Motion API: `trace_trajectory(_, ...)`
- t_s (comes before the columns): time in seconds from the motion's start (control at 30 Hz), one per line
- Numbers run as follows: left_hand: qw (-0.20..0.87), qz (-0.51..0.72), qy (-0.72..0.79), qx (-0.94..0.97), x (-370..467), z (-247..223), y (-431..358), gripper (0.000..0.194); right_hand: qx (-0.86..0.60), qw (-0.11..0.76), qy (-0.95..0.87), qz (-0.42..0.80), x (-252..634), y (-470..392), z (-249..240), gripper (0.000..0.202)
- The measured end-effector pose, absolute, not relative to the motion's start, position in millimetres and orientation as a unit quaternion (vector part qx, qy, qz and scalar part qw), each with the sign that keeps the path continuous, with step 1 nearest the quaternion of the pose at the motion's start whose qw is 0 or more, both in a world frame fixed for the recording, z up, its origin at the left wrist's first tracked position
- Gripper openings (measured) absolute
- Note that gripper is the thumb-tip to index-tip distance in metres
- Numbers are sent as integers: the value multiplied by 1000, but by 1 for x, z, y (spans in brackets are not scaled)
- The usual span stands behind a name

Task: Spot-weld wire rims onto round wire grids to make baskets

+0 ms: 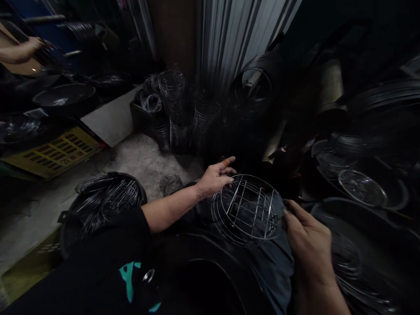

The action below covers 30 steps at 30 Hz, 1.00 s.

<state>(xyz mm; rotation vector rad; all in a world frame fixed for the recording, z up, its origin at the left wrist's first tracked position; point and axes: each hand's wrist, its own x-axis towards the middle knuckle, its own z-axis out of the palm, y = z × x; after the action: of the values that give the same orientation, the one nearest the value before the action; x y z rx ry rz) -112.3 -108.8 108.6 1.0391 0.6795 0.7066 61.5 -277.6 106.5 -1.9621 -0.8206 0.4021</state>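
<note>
A round wire rack (251, 205) with crossing bars lies over the lap, and more wire rings show just beneath its left side. My left hand (215, 178) is at the rack's upper left edge, thumb near the rim, fingers apart and pointing right, with tape round one finger. On the rack's right side, my right hand (306, 236) has its thumb and fingers pinched at the rim. Dark cloth (278, 271) covers the leg below the rack.
A black tub of wire pieces (142, 197) stands at left, near a yellow crate (54, 153). Stacked wire baskets (206, 113) stand ahead. Basins (400, 197) with wire parts are at right. Another person's hand (33, 46) shows at upper left.
</note>
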Motion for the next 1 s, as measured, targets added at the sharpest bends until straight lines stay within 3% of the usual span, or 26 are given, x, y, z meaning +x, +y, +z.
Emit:
trace_trajectory(0.13,714,269,298,574,-99,95,-101,80,-847,372,-347,154,75,-270,97,47)
trace_trajectory(0.5,683,241,342,599,-105,80,-105,71,-878,259,-373,152,86,-270,90,47)
trace_trajectory(0.67,700,232,362,570,-112,81,-111,64,-872,198,-430,127,77,-280,89,59)
trace_trajectory(0.77,733,263,344,525,-115,77,-117,64,-862,207,-445,123,71,-290,83,67)
trace_trajectory(1.0,793,289,291,451,-121,71,-126,64,-833,316,-410,197,64,-297,76,82)
